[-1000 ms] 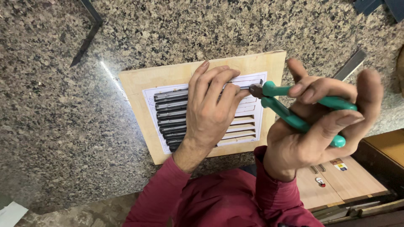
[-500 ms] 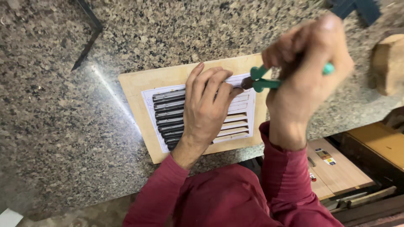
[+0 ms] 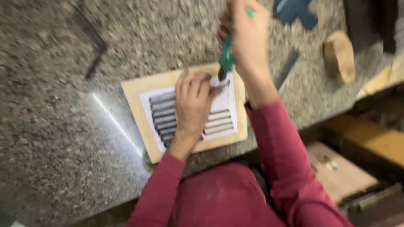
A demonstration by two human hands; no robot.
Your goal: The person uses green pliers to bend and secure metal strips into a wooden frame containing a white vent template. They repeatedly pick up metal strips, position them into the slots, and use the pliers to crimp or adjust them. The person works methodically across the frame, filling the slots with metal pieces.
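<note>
On the speckled grey granite counter (image 3: 63,126) lies one flat rectangular wooden board (image 3: 139,109) carrying a white sheet printed with dark grey bars (image 3: 162,115). The left hand (image 3: 192,105) presses flat on that sheet, fingers spread narrowly, covering its middle. The right hand (image 3: 246,35) is wrapped around one pair of green-handled pliers (image 3: 226,59), whose dark nose points down at the board's far edge, just beside the left fingertips. Right of the board sit one rounded wooden block (image 3: 339,56) and one flat dark metal strip (image 3: 287,67); a blue tool (image 3: 294,10) lies beyond. Compared with half a second ago, the pliers have swung from sideways to nearly upright, and the view has shifted left.
</note>
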